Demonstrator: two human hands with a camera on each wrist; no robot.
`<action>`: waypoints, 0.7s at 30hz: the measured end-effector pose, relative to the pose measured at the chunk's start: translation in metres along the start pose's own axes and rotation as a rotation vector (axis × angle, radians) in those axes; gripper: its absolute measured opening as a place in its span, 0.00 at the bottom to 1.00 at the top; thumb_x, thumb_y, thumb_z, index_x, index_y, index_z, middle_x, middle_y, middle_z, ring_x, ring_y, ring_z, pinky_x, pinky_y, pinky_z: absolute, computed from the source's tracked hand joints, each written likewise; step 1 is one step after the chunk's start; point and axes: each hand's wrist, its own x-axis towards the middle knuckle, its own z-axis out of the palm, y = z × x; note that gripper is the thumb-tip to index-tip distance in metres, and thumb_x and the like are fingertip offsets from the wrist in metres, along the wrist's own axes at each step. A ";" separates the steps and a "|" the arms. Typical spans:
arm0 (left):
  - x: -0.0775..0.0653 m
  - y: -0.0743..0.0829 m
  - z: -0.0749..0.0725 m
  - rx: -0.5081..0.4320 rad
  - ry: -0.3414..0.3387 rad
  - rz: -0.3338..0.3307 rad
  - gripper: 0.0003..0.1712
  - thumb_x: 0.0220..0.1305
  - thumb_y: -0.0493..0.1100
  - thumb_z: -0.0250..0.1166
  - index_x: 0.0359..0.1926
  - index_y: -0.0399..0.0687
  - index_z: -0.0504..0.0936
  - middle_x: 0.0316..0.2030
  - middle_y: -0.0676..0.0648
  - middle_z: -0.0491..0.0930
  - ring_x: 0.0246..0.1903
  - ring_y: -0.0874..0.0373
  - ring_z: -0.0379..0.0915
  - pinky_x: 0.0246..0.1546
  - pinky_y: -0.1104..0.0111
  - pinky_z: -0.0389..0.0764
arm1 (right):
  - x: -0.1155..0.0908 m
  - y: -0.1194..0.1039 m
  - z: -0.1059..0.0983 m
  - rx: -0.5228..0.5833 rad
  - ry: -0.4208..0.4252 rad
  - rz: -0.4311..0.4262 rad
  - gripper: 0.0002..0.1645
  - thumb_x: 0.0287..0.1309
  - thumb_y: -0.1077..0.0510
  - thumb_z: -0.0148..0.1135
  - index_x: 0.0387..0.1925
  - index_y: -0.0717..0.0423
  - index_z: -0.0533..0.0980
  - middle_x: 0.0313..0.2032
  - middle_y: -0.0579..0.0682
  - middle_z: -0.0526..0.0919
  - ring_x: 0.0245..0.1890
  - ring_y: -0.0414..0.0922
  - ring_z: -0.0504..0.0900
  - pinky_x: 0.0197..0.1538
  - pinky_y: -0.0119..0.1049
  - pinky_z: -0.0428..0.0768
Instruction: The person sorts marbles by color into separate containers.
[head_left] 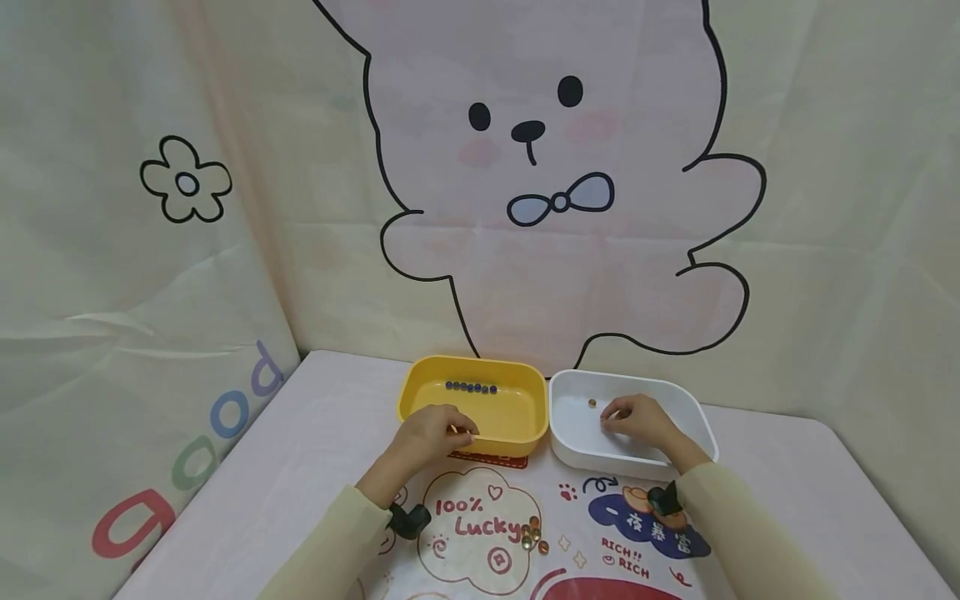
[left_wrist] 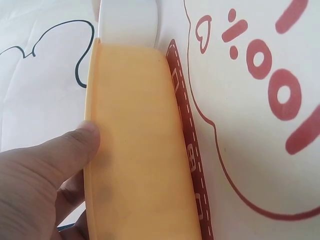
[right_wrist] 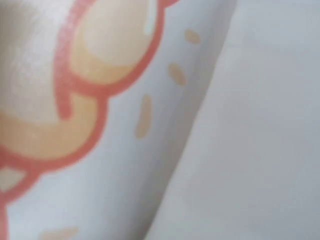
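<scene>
My left hand (head_left: 437, 429) is at the near wall of the yellow tray (head_left: 517, 417). In the left wrist view its thumb (left_wrist: 82, 142) lies on the rim, while the other fingers curl behind the wall, partly hidden. Several dark blue beads (head_left: 470, 387) form a row inside that tray. Over the white tray (head_left: 577, 446), my right hand (head_left: 637, 419) points down with thumb and fingertips together, pinching what looks like a small amber bead, mostly hidden. One gold bead (head_left: 592, 403) lies on the white tray's floor, left of those fingertips.
Several gold and amber beads (head_left: 531, 533) lie in a loose group on the printed tablecloth (head_left: 480, 575), in front of the trays. The trays stand side by side near the back wall cloth (head_left: 345, 283). The right wrist view shows tablecloth print and a blurred pale surface.
</scene>
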 end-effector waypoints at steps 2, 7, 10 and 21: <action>0.000 0.000 0.000 0.000 0.002 0.007 0.08 0.58 0.50 0.69 0.39 0.59 0.88 0.30 0.60 0.79 0.32 0.63 0.71 0.36 0.71 0.75 | 0.001 0.001 0.000 -0.002 -0.005 0.007 0.08 0.51 0.56 0.69 0.36 0.53 0.84 0.31 0.49 0.80 0.33 0.46 0.72 0.32 0.35 0.69; -0.001 0.000 0.000 -0.006 0.000 0.006 0.08 0.58 0.50 0.69 0.39 0.58 0.88 0.31 0.60 0.79 0.32 0.63 0.71 0.36 0.71 0.76 | 0.001 0.000 0.001 -0.010 -0.011 0.013 0.08 0.52 0.57 0.69 0.36 0.53 0.84 0.30 0.49 0.78 0.32 0.45 0.72 0.32 0.35 0.68; 0.000 0.000 0.000 -0.014 -0.002 -0.005 0.08 0.58 0.50 0.69 0.39 0.59 0.88 0.32 0.59 0.80 0.33 0.63 0.71 0.38 0.70 0.76 | 0.002 0.000 0.002 -0.011 -0.014 0.012 0.08 0.51 0.57 0.69 0.36 0.53 0.84 0.29 0.49 0.77 0.32 0.45 0.71 0.32 0.35 0.68; 0.000 0.001 0.001 -0.013 -0.011 -0.031 0.08 0.58 0.51 0.69 0.39 0.59 0.88 0.33 0.59 0.81 0.34 0.62 0.71 0.41 0.68 0.77 | 0.006 0.005 0.005 -0.022 -0.011 0.006 0.08 0.50 0.58 0.68 0.35 0.53 0.84 0.27 0.48 0.77 0.29 0.44 0.71 0.30 0.34 0.67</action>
